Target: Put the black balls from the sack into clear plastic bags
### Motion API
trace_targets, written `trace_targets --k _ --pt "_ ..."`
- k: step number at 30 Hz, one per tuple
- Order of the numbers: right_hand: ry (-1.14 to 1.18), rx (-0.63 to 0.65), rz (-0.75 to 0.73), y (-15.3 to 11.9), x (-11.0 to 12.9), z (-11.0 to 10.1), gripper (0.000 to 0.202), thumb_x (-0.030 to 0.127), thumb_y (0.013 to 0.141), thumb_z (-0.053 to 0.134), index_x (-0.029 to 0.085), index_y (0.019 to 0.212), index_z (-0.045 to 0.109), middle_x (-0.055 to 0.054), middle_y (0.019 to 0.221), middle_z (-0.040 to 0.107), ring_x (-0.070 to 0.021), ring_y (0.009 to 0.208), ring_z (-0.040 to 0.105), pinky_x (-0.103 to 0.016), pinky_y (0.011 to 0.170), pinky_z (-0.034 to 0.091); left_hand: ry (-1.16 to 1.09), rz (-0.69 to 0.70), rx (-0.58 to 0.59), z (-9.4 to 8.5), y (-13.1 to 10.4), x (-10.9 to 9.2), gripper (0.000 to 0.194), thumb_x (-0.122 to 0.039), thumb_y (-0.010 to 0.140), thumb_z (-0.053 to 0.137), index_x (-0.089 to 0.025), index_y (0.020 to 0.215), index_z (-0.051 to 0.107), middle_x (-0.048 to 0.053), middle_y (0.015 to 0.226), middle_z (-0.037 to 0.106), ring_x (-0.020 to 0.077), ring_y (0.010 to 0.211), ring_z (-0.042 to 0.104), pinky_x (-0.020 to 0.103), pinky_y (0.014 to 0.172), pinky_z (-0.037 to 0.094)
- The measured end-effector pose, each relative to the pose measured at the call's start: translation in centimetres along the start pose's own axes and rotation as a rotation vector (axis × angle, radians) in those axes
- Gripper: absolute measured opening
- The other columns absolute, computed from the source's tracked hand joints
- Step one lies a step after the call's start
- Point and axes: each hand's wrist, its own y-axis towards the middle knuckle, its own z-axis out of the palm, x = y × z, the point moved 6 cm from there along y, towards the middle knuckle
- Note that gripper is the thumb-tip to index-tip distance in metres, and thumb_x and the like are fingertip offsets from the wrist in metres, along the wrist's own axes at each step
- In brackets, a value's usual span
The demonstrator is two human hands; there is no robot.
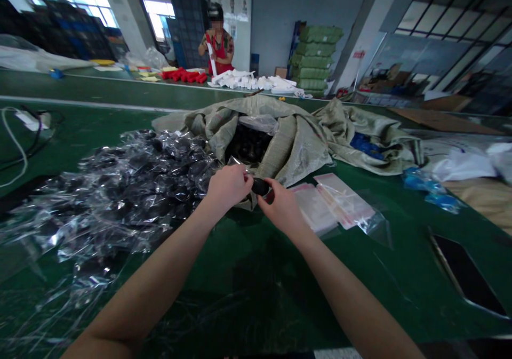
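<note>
A small, smooth black rounded piece [261, 186] is between my two hands, above the table and just in front of the sack opening. My right hand [283, 205] pinches it from the right with thumb and fingers. On its left, the closed fingers of my left hand [229, 186] meet its end, and a bit of shiny clear plastic [235, 161] shows at them. A big heap of black pieces in clear bags [148, 177] lies left of my hands. Flat clear bags with pinkish edges [344, 201] lie in stacks to the right.
Behind my hands, an open woven sack [284, 140] holds dark pieces. Another crumpled sack [372, 135] lies to its right. A phone [466, 273] rests at the right on the green table [248, 289]. Across the table, a person [218, 49] handles white strips beside red items [184, 74].
</note>
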Motion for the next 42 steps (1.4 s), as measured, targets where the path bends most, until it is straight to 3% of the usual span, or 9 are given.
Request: trace_targets --k 7,9,14,19,25,31,36,42 --pt "0.058 -0.075 0.178 0.5 -1.1 -0.7 0.038 0.040 0.084 0.060 0.013 0.112 0.060 -0.007 0.084 0.068 -0.0185 0.072 0.062 -0.033 0.074 0.048 -0.006 0.143 0.013 0.0 -0.3 -0.9 0.026 -0.033 0.085 0.046 -0.018 0.087 0.066 0.010 0.092 0.070 0.0240 0.084 0.066 0.032 0.074 0.048" --pt "0.063 -0.101 0.170 0.6 -1.1 -0.9 0.037 0.040 0.084 0.059 0.013 0.110 0.062 -0.009 0.092 0.066 -0.0189 0.077 0.062 -0.033 0.076 0.048 -0.006 0.164 0.014 0.1 -0.3 -1.0 0.025 -0.033 0.085 0.047 -0.018 0.087 0.066 0.010 0.092 0.070 0.0239 0.084 0.066 0.032 0.073 0.048" --pt "-0.025 -0.197 0.083 0.5 -1.0 -1.2 0.035 0.036 0.081 0.066 0.015 0.109 0.065 -0.016 0.118 0.055 -0.0270 0.115 0.053 -0.040 0.095 0.045 -0.018 0.153 -0.032 -0.1 -0.5 -1.3 0.029 -0.034 0.089 0.042 -0.018 0.091 0.066 0.011 0.092 0.070 0.0228 0.084 0.066 0.032 0.075 0.048" --pt "-0.031 -0.135 0.071 0.7 -1.2 -0.8 0.035 0.029 0.080 0.067 0.018 0.113 0.065 -0.016 0.132 0.051 -0.0293 0.126 0.047 -0.046 0.102 0.040 -0.003 0.201 -0.049 -0.4 -0.9 -2.0 0.027 -0.031 0.090 0.042 -0.018 0.095 0.065 0.010 0.098 0.069 0.0216 0.086 0.065 0.030 0.075 0.047" --pt "0.226 -0.127 0.095 1.2 -2.4 -0.2 0.036 0.029 0.082 0.062 0.019 0.117 0.060 -0.010 0.111 0.066 -0.0224 0.099 0.061 -0.040 0.088 0.050 -0.011 0.278 -0.029 0.2 -1.0 -2.4 0.023 -0.031 0.089 0.045 -0.018 0.092 0.064 0.009 0.093 0.069 0.0208 0.080 0.065 0.030 0.072 0.046" --pt "0.329 -0.137 0.068 1.7 -2.1 -0.7 0.044 0.020 0.077 0.062 0.024 0.121 0.058 -0.010 0.114 0.061 -0.0185 0.084 0.064 -0.036 0.078 0.054 -0.157 0.299 -0.105 0.6 -0.1 -1.9 0.023 -0.030 0.089 0.044 -0.018 0.082 0.062 0.008 0.084 0.069 0.0197 0.073 0.062 0.029 0.067 0.043" --pt "0.608 -0.156 0.243 2.9 -2.9 -1.2 0.052 0.020 0.071 0.065 0.021 0.121 0.049 -0.006 0.103 0.064 -0.0141 0.071 0.065 -0.033 0.070 0.057 -0.289 0.267 -0.112 0.5 0.3 -1.5 0.022 -0.029 0.086 0.044 -0.017 0.075 0.059 0.005 0.071 0.065 0.0160 0.061 0.056 0.027 0.059 0.036" --pt "0.780 -0.165 0.392 3.8 -3.6 -1.5 0.030 0.020 0.072 0.063 0.019 0.101 0.059 -0.004 0.091 0.069 -0.0152 0.072 0.067 -0.034 0.075 0.059 -0.409 0.243 -0.090 0.1 0.4 -1.3 0.022 -0.028 0.084 0.044 -0.017 0.072 0.059 0.003 0.067 0.062 0.0141 0.058 0.052 0.026 0.057 0.033"
